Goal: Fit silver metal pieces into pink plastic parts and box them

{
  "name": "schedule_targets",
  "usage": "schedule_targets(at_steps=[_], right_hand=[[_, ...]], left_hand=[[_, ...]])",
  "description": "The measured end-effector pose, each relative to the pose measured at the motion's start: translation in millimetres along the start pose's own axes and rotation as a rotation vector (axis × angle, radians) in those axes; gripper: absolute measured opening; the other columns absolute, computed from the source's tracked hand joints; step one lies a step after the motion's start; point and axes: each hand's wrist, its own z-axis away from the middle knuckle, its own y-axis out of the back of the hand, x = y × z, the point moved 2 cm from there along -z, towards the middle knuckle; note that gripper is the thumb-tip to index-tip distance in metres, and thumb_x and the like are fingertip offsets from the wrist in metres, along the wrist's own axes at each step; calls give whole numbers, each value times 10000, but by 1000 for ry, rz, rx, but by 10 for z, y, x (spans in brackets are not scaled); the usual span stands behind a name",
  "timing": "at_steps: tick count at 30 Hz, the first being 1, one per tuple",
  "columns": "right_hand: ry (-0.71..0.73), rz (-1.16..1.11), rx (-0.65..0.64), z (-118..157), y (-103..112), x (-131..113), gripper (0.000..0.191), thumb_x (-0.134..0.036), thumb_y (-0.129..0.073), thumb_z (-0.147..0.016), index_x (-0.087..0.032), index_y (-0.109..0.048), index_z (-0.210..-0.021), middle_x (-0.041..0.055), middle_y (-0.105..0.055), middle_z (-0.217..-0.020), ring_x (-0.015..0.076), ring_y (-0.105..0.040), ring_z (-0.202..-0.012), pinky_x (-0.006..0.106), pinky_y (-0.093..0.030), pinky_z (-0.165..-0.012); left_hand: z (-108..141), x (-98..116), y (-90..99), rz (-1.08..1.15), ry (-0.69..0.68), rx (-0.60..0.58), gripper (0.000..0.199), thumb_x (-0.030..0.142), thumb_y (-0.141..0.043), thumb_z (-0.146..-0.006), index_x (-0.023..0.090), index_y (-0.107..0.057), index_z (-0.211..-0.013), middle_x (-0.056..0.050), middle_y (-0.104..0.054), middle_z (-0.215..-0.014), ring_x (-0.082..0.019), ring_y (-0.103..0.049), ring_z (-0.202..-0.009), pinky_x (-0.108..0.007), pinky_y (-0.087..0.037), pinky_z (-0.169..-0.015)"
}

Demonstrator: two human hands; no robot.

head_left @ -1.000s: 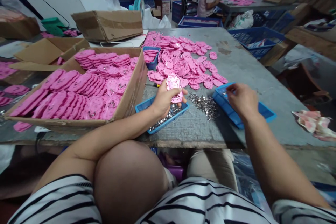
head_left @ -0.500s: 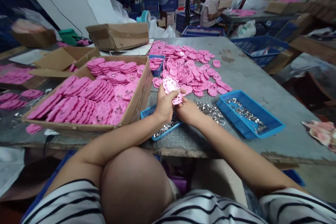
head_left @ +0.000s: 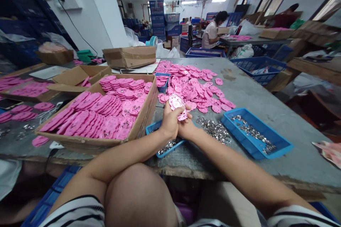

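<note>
My left hand (head_left: 169,122) is closed on a flat pink plastic piece (head_left: 176,102) with a scalloped edge, its thumb lying across the face. Close beside it, my right hand (head_left: 187,129) has its curled fingers at the right and lower edge of the same piece. Whether a small part is also between those fingers is hidden. Below the hands, and partly covered by them, is a small blue tray (head_left: 149,128) holding shiny metal parts. A loose pile of such parts (head_left: 214,130) lies on the table just right of my right hand.
Left stands a cardboard box (head_left: 85,146) packed with rows of pink pieces. Beyond my hands spreads a heap of pink pieces (head_left: 191,88). A larger blue tray (head_left: 281,151) with metal parts sits at the right. A person (head_left: 210,35) sits at another table behind.
The view has tilted upward, so the table and boxes appear lower in the picture. Both hands stay together at the pink piece, with a small shift of the right fingers.
</note>
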Motion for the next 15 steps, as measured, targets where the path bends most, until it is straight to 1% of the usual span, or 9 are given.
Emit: schedule_targets(at_steps=[3, 5, 10, 15], right_hand=[[-44, -11, -71, 51, 50, 16, 291, -174, -473, -841, -125, -651, -1065, 179, -687, -1007, 264, -612, -878, 357, -500, -740], [-78, -57, -99, 71, 90, 33, 288, -165, -464, -842, -127, -646, -1061, 175, -681, -1017, 255, -613, -880, 340, -496, -734], [-146, -184, -116, 87, 165, 48, 223, -127, -494, -800, -155, -659, -947, 129, -673, -940, 246, -598, -906, 327, -480, -782], [-161, -207, -115, 104, 187, -4, 274, -108, -490, -784, -158, -643, -1005, 132, -668, -966, 251, -596, -915, 337, -472, -796]], left_hand=[[1, 14, 9, 1, -25, -7, 424, 245, -629, -608, 214, -424, -978, 38, -643, -682, -102, -574, -469, -178, -374, -410], [-3, 14, 20, 3, -40, 2, 416, 246, -630, -614, 216, -417, -970, 40, -639, -674, -109, -592, -496, -171, -373, -414], [-15, -4, 30, 17, -35, 14, 417, 224, -618, -613, 216, -410, -975, 37, -644, -675, -122, -618, -529, -170, -392, -438], [-15, 2, 27, 19, -32, 16, 408, 226, -624, -608, 214, -413, -957, 33, -644, -672, -122, -614, -519, -168, -387, -431]])
